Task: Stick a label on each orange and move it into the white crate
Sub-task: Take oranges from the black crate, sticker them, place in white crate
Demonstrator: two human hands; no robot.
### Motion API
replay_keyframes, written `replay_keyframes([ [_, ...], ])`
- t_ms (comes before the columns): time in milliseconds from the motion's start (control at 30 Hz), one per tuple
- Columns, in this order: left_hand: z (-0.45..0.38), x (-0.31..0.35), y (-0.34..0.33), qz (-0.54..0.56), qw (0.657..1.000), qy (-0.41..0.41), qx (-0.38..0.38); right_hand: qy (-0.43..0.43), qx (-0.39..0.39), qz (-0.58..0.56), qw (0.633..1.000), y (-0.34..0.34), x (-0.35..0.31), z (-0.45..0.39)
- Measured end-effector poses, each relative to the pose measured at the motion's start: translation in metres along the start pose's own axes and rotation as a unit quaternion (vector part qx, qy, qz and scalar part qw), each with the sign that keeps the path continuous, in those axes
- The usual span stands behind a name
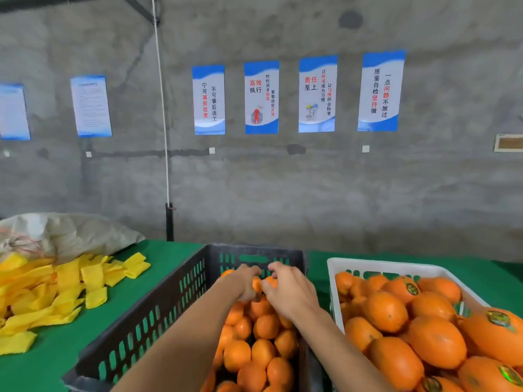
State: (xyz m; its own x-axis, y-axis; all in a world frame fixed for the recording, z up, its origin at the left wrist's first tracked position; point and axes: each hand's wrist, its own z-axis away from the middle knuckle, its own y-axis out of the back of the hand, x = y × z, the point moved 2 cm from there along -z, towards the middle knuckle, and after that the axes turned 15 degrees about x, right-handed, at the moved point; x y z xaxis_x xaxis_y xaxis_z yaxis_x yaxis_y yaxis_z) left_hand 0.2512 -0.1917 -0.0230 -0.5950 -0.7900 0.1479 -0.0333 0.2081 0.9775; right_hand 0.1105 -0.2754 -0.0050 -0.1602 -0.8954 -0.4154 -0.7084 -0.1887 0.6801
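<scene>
A black slotted crate point(147, 315) in front of me holds several unlabelled oranges point(263, 352). Both hands reach to its far end. My left hand point(247, 281) curls its fingers round an orange point(257, 284) there. My right hand point(288, 292) sits close beside it, fingers bent over a second orange point(272, 281). I cannot tell whether a label is between the fingers. To the right stands the white crate point(368, 264), piled with oranges point(435, 340), some bearing gold-green labels point(499, 319).
A green cloth point(158, 258) covers the table. A heap of yellow foam sleeves point(51, 295) lies at the left, with a grey-white sack point(65, 233) behind it. A black post with a white cord point(169, 222) stands at the table's back edge. Posters hang on the concrete wall.
</scene>
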Motion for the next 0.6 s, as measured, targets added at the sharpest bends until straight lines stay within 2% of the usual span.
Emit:
replay_keyframes([
  [67, -0.025, 0.006, -0.002, -0.013, 1.000, 0.001, -0.003, -0.010, -0.004, 0.011, 1.000, -0.012, 0.006, -0.011],
  [233, -0.055, 0.008, -0.026, -0.037, 0.996, 0.016, -0.077, -0.010, -0.006, 0.017, 1.000, -0.024, 0.016, -0.017],
  [367, -0.054, 0.006, -0.034, -0.083, 0.996, -0.010, -0.044, -0.013, 0.008, 0.008, 1.000, -0.022, 0.016, -0.016],
  [467, -0.038, 0.008, -0.013, -0.099, 0.993, -0.042, -0.055, -0.009, 0.041, -0.005, 0.999, -0.011, 0.013, -0.012],
  [533, -0.017, 0.010, 0.009, -0.060, 0.995, -0.041, -0.068, -0.002, 0.063, -0.021, 0.998, 0.001, 0.010, -0.004],
  [600, 0.010, 0.014, 0.034, 0.001, 0.998, -0.062, -0.030, 0.005, 0.081, -0.044, 0.996, 0.015, 0.008, 0.011],
])
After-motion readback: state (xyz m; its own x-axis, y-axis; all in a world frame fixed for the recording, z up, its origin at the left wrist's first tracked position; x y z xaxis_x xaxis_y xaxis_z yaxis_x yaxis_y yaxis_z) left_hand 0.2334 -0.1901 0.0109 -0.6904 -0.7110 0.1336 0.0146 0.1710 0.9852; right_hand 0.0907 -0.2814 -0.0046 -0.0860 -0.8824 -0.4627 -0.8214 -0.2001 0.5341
